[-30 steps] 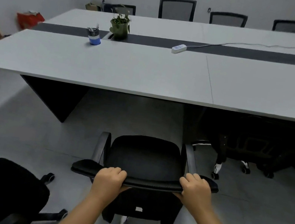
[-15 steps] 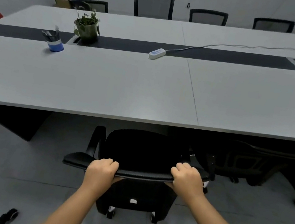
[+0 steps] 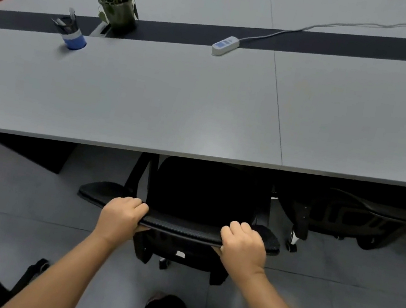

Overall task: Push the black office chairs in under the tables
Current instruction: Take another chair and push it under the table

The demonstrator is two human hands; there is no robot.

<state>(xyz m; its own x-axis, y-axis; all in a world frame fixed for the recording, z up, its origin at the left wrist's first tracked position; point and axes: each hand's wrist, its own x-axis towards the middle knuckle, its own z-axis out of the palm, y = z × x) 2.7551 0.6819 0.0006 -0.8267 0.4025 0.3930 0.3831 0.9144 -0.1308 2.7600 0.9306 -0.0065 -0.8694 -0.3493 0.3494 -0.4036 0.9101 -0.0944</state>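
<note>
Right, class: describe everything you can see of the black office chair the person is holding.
The black office chair faces the grey table, its seat partly under the table edge. It has a dark padded-looking seat, two armrests and a curved backrest top with a textured, mesh-like surface. The left hand and right hand grip that top edge, fingers curled over it. A small white tag shows on the back. Its base is mostly hidden.

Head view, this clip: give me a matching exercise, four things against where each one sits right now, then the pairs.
Things:
1. plant pot
2. pen cup
3. power strip
4. left hand

Places:
A. white, at the dark strip's near edge
B. on the chair back
C. on the dark strip
D. blue, nearest the table's left end

Pairs: 1-C, 2-D, 3-A, 4-B
</note>
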